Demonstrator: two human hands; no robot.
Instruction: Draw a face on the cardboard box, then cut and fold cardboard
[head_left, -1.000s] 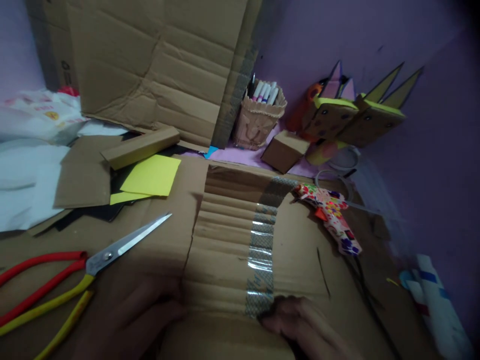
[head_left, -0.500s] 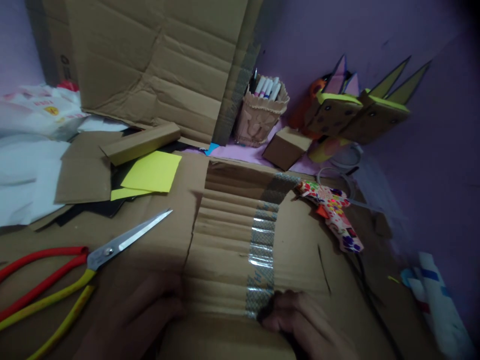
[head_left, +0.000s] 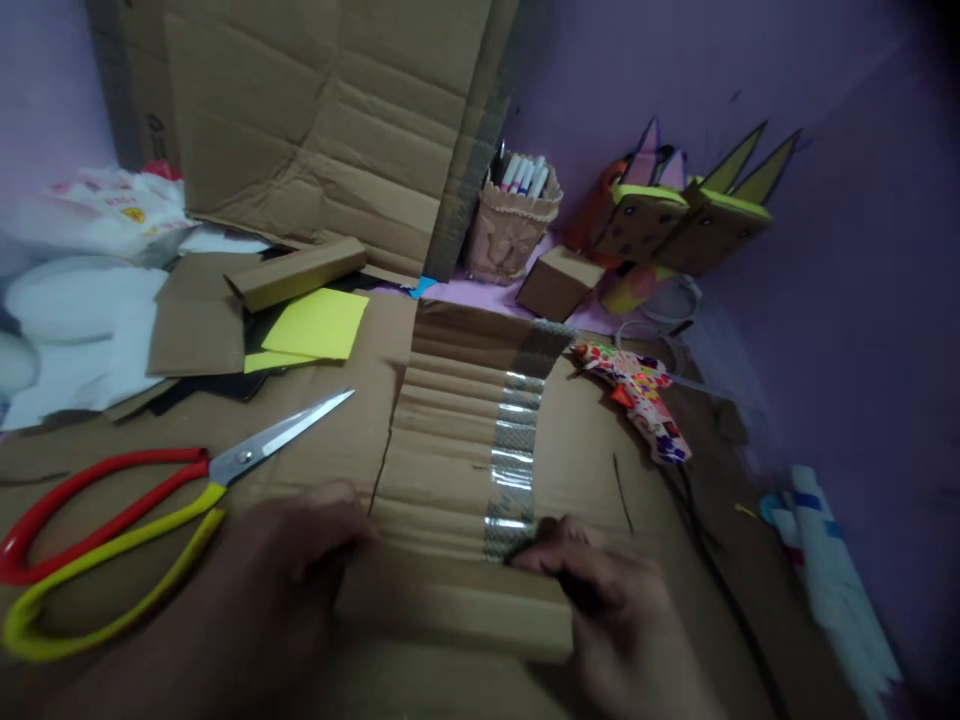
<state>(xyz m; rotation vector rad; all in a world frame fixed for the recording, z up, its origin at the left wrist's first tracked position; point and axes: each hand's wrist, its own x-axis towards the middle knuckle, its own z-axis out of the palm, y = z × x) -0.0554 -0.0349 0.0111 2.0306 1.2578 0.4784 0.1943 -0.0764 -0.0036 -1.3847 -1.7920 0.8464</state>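
A creased cardboard strip [head_left: 442, 465] with a band of shiny tape along its right side lies in front of me. Its near end is bent up into a raised fold. My left hand [head_left: 300, 560] grips the left edge at the fold, its fingers dark and partly hidden. On the opposite edge, by the tape's lower end, my right hand [head_left: 600, 590] pinches the cardboard between thumb and fingers. Scissors [head_left: 244, 458] with red and yellow handles lie left of my left hand, blades pointing away. A flower-patterned glue gun [head_left: 636, 385] rests beyond my right hand.
Yellow paper [head_left: 319, 325] and cardboard offcuts lie back left near a white plastic bag [head_left: 112, 210]. A marker holder [head_left: 514, 225], a small cardboard box [head_left: 559, 283] and cardboard figures [head_left: 645, 220] stand at the back. A black cord [head_left: 727, 590] runs down the right.
Both hands have raised the near end of the cardboard strip, so its fold now stands up between them. The view has shifted slightly, and the scissors show more fully.
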